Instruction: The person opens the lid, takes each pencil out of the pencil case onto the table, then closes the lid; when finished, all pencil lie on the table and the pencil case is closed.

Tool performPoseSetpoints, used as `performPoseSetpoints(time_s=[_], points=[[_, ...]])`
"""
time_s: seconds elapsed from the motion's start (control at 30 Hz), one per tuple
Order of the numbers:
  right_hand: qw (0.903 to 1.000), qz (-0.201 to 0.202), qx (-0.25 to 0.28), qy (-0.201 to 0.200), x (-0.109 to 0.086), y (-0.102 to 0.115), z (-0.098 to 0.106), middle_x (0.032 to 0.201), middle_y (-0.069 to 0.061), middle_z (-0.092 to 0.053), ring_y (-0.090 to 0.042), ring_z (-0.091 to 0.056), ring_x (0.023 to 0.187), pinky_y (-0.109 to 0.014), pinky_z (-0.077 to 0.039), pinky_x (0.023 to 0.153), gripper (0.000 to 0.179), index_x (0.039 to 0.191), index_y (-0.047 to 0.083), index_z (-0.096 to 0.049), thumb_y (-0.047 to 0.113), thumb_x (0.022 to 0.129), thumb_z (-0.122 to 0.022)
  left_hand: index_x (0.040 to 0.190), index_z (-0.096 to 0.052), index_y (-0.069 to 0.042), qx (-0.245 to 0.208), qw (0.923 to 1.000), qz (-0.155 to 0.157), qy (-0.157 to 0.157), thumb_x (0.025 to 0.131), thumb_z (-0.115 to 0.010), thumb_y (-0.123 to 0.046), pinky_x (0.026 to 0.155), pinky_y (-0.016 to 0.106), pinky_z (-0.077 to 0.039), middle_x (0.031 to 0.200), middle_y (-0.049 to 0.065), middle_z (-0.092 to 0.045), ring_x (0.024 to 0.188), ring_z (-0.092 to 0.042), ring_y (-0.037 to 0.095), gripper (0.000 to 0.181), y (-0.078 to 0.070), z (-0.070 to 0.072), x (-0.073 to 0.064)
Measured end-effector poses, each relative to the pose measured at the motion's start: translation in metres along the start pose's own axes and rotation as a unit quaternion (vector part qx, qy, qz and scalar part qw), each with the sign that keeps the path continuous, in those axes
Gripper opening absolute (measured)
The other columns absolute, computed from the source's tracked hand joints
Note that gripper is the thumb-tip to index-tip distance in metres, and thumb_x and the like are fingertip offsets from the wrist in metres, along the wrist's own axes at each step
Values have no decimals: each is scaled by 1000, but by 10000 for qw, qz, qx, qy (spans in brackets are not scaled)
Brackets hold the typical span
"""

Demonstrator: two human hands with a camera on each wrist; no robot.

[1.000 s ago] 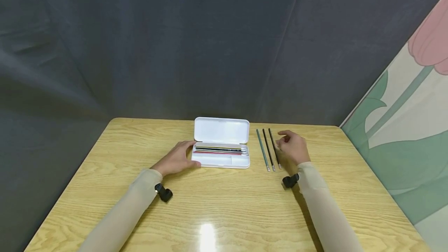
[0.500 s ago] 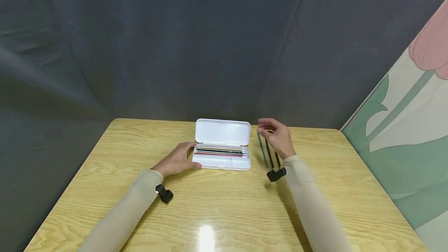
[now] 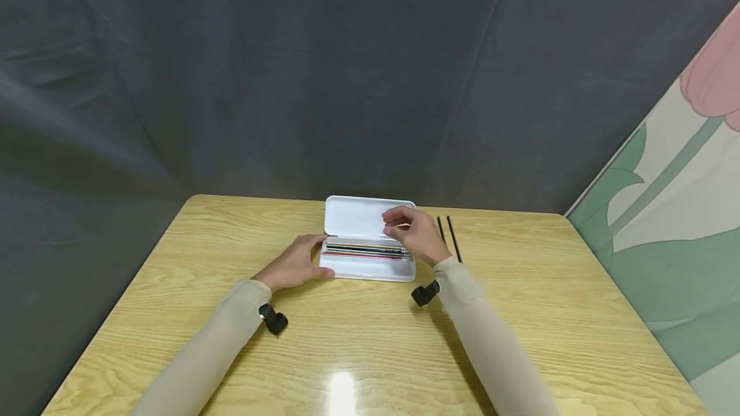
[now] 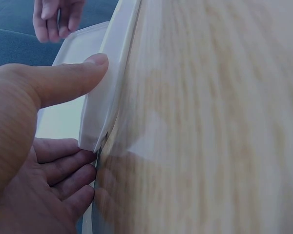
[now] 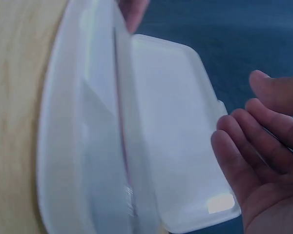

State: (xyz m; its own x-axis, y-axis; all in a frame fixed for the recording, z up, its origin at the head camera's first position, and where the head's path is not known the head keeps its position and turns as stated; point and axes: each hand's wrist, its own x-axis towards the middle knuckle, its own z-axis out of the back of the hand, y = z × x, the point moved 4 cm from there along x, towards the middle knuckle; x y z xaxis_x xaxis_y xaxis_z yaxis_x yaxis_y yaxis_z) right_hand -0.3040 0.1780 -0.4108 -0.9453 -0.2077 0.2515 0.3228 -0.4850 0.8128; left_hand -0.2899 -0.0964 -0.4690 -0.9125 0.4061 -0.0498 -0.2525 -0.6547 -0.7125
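Note:
A white pencil case (image 3: 355, 267) lies with its lid (image 3: 352, 216) tipped back. Several pencils (image 3: 361, 250), with red, black and yellow among them, line its rear compartment. My left hand (image 3: 293, 263) grips the case's left end; in the left wrist view the thumb lies along the rim and the fingers are round the corner. My right hand (image 3: 417, 235) is raised over the case's right side, overlapping the lid. Its fingers (image 5: 239, 131) are loosely bent and hold nothing in the right wrist view. Two black pencils (image 3: 455, 241) lie on the table right of it, one partly covered by my arm.
The wooden table (image 3: 324, 332) ends at a dark curtain (image 3: 358, 82) just behind the case. A flower-patterned cloth (image 3: 676, 230) hangs beyond the right edge. Both wrists carry small black cameras.
My right hand has moved left from beside the loose pencils to over the case. It now hides the spot where the teal pencil lay. My left hand stays on the case.

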Motion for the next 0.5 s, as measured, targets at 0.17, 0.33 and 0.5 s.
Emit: performPoseSetpoints(time_s=[0.17,0.33,0.5], points=[[9986,94,-336,395,2,-5,-19,103,-7,-75,-17,-72,93,-32,-62,87,19,109,10,-74,8,91,-74,156,-38,-14,-30,10000,-50,-19,82,-83,-48,124,56,-29,162,12,-38,153,-31,33,93,0,0,2],[9956,173,-672,637,1,-6,-29,100,-6,-75,-16,-72,92,-30,-62,85,17,107,10,-74,7,90,-74,156,-39,-14,-41,10000,-66,-10,82,-83,-47,124,55,-29,161,11,-39,152,-32,32,92,0,0,3],[9933,124,-889,728,0,-8,-34,96,-4,-75,-14,-71,89,-29,-61,82,16,104,10,-75,6,88,-76,156,-39,-13,-43,10000,-84,-21,82,-83,-47,124,56,-29,161,12,-39,152,-32,33,92,1,0,2]])
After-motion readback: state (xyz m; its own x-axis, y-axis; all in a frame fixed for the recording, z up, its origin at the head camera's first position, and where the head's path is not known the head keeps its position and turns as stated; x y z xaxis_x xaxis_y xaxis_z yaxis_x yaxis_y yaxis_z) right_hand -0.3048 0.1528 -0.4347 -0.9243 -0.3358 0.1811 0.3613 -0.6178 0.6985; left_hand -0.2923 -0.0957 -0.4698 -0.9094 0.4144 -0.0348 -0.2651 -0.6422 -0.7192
